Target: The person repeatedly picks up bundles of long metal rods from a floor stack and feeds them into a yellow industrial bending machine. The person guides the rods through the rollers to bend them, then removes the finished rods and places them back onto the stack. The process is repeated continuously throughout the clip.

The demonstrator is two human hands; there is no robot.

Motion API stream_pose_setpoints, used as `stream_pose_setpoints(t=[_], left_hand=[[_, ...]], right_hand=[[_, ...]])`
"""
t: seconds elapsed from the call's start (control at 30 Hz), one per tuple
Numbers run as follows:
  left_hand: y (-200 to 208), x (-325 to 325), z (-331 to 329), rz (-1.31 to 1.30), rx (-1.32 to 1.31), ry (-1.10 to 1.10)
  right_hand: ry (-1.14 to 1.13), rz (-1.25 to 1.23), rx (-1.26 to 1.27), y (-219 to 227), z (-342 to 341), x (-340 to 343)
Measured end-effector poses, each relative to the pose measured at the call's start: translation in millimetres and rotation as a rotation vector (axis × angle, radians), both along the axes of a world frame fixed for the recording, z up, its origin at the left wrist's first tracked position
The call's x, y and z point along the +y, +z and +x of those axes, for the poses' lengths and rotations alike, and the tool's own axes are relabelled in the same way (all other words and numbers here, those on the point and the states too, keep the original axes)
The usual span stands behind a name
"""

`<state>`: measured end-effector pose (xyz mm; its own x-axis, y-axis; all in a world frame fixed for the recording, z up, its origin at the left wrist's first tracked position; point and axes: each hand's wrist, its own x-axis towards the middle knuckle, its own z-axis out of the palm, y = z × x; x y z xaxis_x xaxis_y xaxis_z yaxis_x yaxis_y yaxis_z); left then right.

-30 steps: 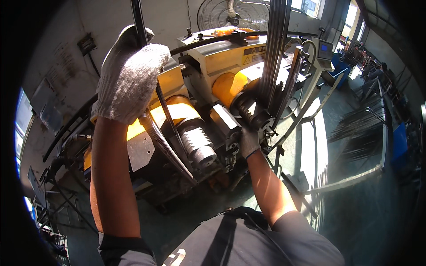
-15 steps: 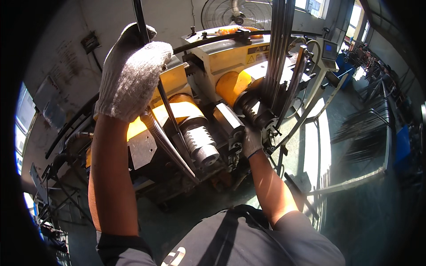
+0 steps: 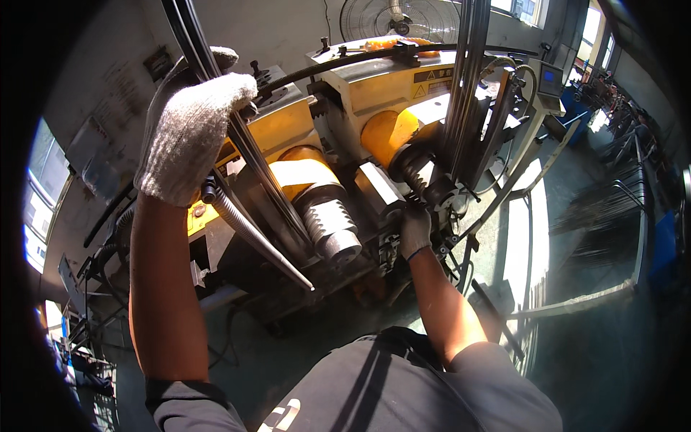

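Two gloved hands worked at a yellow bending machine. The left hand, raised high in a white knit glove, had its grip clenched round a dark metal rod that ran slantwise from the upper edge down toward the ribbed steel roller. The right hand, well apart and lower, reached against the threaded die beneath a bundle of upright rods; whether its grip was clenched could not be told. A fan stood behind the machine.
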<state>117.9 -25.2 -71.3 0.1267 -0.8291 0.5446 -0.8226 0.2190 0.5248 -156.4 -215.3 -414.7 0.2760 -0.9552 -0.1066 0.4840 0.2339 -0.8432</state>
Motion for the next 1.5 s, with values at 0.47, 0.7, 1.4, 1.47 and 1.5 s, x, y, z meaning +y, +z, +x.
stream_pose_setpoints(t=[0.47,0.7,1.4,1.47,1.5], left_hand=[[12.3,23.2,-1.7,0.094,0.053,-0.036],[16.4,28.0,-13.4,0.106,0.055,0.016],[18.4,37.1,-18.8,0.194,0.066,0.05],[24.1,44.1,-25.9,0.179,0.049,0.085],[24.7,51.5,-31.9,0.167,0.042,0.104]], right_hand=[[-0.041,-0.255,0.181,-83.1,4.4,-40.3],[-0.019,-0.158,0.103,-65.7,7.9,-29.1],[0.142,0.019,-0.027,-42.5,-3.6,-21.1],[0.129,0.044,-0.072,-43.6,0.9,-20.8],[0.118,0.053,-0.1,-42.6,3.8,-21.2]])
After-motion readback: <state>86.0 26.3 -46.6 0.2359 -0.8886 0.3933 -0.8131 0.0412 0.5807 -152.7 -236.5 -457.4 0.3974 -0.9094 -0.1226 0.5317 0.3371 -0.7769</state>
